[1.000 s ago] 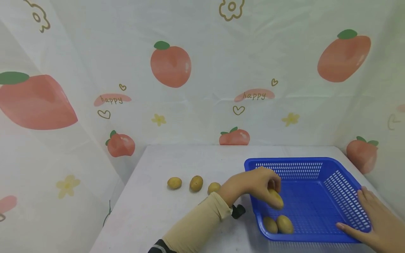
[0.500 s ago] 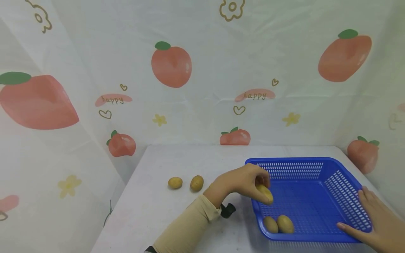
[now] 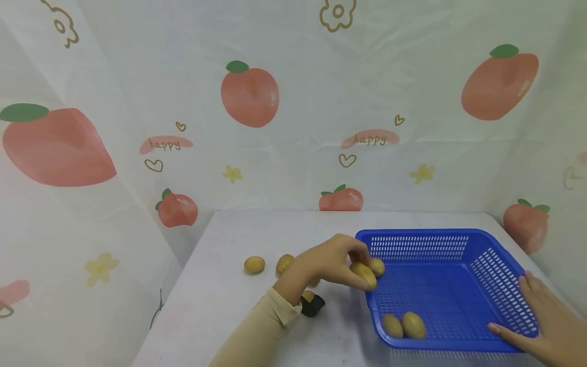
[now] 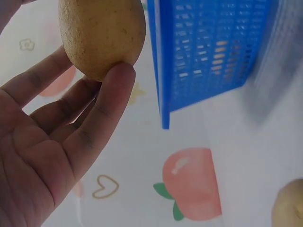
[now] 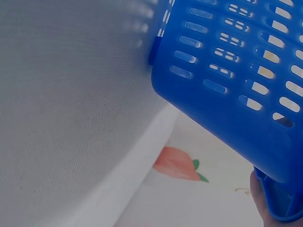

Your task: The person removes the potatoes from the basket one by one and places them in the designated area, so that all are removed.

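In the head view my left hand [image 3: 337,260] pinches a yellow potato [image 3: 363,276] between thumb and fingers, at the left rim of a blue plastic basket [image 3: 477,239]. Close up in the left wrist view, the held potato [image 4: 102,38] is beside the basket's slotted wall [image 4: 208,61]. Just past the held one, another potato [image 3: 377,267] shows by the left wall. Two more potatoes [image 3: 414,325] lie in the basket's near left corner. My right hand [image 3: 545,321] rests on the right rim with straight fingers, its thumb stretched over the near right corner.
On the white table [image 3: 257,229], left of the basket, lie a potato [image 3: 254,264] and another potato [image 3: 285,262] partly behind my left wrist. A black device [image 3: 313,307] sits at that wrist. A curtain printed with peaches [image 3: 249,97] hangs behind the table.
My left hand has moved left with its potato, from over the basket's inside to its left rim. A potato by the left wall has come into view. My right hand has stayed put.
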{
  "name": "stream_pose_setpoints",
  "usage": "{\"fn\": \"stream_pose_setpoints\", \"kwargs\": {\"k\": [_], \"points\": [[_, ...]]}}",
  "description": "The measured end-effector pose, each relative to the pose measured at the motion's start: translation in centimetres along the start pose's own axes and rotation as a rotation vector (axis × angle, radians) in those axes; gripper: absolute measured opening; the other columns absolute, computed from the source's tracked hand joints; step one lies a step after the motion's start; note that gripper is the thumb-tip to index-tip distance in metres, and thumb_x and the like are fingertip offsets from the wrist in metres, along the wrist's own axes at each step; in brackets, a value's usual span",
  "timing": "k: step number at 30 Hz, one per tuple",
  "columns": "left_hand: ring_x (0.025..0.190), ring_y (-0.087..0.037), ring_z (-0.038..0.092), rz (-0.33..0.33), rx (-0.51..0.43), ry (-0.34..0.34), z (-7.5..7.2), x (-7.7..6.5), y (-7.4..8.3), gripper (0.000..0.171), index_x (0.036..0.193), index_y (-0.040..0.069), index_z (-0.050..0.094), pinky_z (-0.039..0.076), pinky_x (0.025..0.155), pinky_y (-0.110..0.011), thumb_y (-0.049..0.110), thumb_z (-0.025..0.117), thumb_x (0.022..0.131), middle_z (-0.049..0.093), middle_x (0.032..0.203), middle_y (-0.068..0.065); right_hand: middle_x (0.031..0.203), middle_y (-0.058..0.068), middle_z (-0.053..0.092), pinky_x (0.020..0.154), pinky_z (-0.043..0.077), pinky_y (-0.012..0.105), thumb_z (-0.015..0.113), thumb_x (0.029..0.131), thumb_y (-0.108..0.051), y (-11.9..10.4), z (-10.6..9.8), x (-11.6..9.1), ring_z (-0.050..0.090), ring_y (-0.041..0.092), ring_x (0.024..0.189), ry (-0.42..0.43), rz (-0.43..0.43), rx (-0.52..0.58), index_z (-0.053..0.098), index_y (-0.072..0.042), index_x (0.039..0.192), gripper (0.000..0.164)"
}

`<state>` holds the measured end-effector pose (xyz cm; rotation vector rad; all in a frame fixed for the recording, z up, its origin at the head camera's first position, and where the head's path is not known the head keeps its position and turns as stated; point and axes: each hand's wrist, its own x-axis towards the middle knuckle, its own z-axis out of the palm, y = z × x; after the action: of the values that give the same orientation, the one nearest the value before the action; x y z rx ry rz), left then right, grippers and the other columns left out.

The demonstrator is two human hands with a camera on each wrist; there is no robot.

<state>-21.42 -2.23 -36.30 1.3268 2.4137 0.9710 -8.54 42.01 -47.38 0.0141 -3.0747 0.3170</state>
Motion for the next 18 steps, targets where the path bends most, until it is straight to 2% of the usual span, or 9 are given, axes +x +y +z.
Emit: {"fn": "stream_pose_setpoints", "kwargs": {"k": [5,9,11,18], "points": [[0.086,-0.002,0.062,-0.002,-0.029,0.032,-0.2,-1.4,-0.9,0.027,0.093,0.021,0.071,0.055,0.079,-0.017,0.030,0.092,0.080,0.066,0.087,0.012,0.161,0.046,-0.019,0.110,-0.003,0.083,0.070,0.088,-0.066,-0.1,0.0,-0.1,-0.017,0.067,0.149,0.004,0.007,-0.008,-0.010,0.021,0.156,0.136],[0.087,-0.001,0.061,0.001,-0.035,0.056,-0.4,-2.4,-1.7,0.027,0.095,0.019,0.072,0.057,0.079,-0.019,0.028,0.092,0.080,0.067,0.089,0.011,0.160,0.046,-0.020,0.112,-0.008,0.081,0.070,0.088,-0.065,-0.1,0.0,-0.2,-0.019,0.066,0.149,0.001,0.008,0.005,-0.011,0.022,0.155,0.136],[0.088,-0.001,0.062,-0.020,-0.037,0.066,-0.6,-2.9,-2.1,0.027,0.095,0.020,0.072,0.058,0.077,-0.020,0.029,0.092,0.079,0.068,0.090,0.012,0.159,0.046,-0.021,0.112,-0.011,0.079,0.070,0.089,-0.064,-0.2,0.0,-0.2,-0.020,0.065,0.149,-0.004,0.011,0.015,-0.010,0.023,0.155,0.135],[0.089,-0.005,0.063,-0.132,-0.108,0.087,-1.0,-4.6,-3.0,0.025,0.093,0.023,0.072,0.060,0.073,-0.024,0.028,0.092,0.079,0.070,0.092,0.010,0.158,0.047,-0.021,0.110,-0.010,0.081,0.068,0.090,-0.067,-0.1,-0.2,-0.1,-0.020,0.066,0.147,-0.023,0.027,0.021,-0.010,0.023,0.154,0.135]]}}
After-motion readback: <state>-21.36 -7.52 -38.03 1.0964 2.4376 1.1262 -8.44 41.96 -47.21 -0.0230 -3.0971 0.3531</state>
